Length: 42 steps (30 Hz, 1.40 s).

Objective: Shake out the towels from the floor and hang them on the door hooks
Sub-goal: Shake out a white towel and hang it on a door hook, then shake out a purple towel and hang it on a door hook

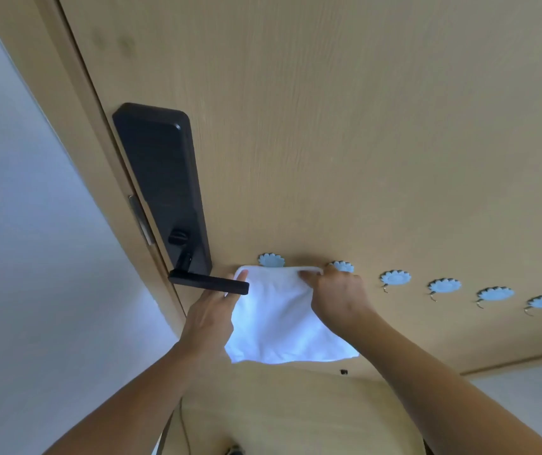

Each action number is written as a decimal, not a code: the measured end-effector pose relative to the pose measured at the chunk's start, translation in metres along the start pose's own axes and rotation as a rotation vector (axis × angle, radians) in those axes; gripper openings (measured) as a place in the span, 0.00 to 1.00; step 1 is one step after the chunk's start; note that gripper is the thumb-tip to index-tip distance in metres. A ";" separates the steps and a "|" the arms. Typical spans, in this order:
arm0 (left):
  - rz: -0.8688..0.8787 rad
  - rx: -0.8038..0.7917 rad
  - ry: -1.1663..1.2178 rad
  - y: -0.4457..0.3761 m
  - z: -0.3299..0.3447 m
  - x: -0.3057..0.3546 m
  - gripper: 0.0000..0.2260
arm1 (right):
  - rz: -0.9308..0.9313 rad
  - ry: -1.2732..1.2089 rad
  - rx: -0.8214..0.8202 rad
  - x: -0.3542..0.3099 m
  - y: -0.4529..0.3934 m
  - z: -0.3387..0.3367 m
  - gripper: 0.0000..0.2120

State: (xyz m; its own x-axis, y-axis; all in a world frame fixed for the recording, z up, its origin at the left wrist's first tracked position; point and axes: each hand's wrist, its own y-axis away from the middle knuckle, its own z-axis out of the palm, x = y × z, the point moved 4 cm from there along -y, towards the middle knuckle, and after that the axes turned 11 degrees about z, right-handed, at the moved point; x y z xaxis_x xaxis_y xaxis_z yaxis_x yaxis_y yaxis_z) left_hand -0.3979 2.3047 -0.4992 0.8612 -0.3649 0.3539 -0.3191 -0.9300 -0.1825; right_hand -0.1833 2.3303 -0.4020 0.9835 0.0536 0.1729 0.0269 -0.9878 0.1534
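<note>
A small white towel (279, 323) hangs flat against the wooden door (345, 142), its top edge just under the first pale blue flower-shaped hook (271, 260). My left hand (212, 315) pinches the towel's upper left corner. My right hand (337, 295) grips the upper right part of the top edge, beside the second flower hook (342, 266), which it partly covers. Whether the towel is caught on a hook is hidden by the cloth.
Several more flower hooks run in a row to the right, such as one hook (395, 278) and another hook (444, 285). A black lock plate (161, 178) with a lever handle (209, 284) sits left of the towel. A pale wall (16, 257) borders the door frame.
</note>
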 end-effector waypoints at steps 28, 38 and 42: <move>-0.286 -0.331 0.329 0.000 0.061 0.025 0.08 | 0.340 -1.076 -0.471 -0.028 0.029 0.136 0.30; 0.001 -0.538 0.015 0.027 0.096 0.167 0.18 | 0.518 -1.072 -0.400 0.097 0.157 0.176 0.28; 0.152 -0.583 0.004 0.050 0.126 0.273 0.19 | 0.653 -1.074 -0.360 0.171 0.248 0.210 0.29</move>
State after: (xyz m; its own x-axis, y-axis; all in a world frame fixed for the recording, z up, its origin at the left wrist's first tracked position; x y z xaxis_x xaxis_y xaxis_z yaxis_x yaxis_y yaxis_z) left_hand -0.1286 2.1640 -0.5276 0.7874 -0.4951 0.3673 -0.6042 -0.7379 0.3007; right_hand 0.0291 2.0635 -0.5385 0.4523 -0.7261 -0.5179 -0.3913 -0.6834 0.6163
